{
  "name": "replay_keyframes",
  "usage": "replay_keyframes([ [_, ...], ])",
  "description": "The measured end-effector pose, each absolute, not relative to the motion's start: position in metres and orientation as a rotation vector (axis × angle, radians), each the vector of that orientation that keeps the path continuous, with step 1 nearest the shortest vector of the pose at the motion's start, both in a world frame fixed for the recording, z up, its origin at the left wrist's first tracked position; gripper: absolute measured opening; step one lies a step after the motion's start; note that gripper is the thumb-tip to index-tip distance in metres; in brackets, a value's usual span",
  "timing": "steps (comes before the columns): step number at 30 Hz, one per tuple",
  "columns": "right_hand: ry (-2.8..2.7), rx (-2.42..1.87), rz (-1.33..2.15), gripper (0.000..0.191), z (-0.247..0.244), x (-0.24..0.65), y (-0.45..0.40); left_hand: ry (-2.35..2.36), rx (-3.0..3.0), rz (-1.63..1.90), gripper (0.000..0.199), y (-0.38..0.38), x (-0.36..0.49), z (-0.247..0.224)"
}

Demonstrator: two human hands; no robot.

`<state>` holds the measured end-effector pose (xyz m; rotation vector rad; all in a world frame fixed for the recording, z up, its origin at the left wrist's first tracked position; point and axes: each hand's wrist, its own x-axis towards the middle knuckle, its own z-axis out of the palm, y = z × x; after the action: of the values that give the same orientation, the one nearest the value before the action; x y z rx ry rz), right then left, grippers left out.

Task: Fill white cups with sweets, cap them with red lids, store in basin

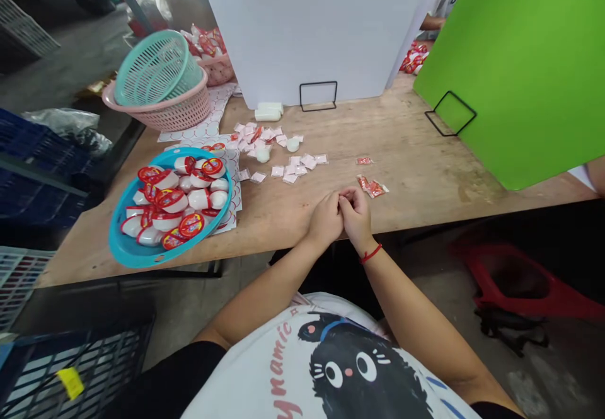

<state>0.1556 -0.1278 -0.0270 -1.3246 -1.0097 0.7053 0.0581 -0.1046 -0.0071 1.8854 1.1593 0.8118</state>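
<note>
Left hand (325,219) and right hand (355,214) meet at the near edge of the bare wooden table (416,160), fingers curled tight together; can't tell if anything's pinched between them. Small red-and-white plastic sachets (372,186) lie just far-right, right hand nearer, long axis running far-left to near-right. Round teal plastic tray (126,250) sits well left.

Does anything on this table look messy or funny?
Yes: small white sachets lie scattered loose across the wooden table, and a teal plastic basket sits tilted inside the pink basket rather than lying flat.
</note>
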Motion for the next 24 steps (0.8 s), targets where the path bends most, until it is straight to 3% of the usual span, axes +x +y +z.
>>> replay_keyframes([
  [16, -0.960, -1.324, 0.735, 0.010, -0.022, 0.154, -0.129, 1.197, 1.876, 0.731, 0.017, -0.099, 0.064, -0.007],
  [22, -0.653, -1.160, 0.922, 0.020, -0.017, 0.159, -0.127, 1.135, 1.769, 0.948, 0.022, -0.117, 0.050, 0.006],
  [24, -0.589, -1.105, 0.993, 0.021, -0.017, 0.162, -0.127, 0.973, 1.845, 0.877, 0.016, -0.133, 0.046, 0.017],
])
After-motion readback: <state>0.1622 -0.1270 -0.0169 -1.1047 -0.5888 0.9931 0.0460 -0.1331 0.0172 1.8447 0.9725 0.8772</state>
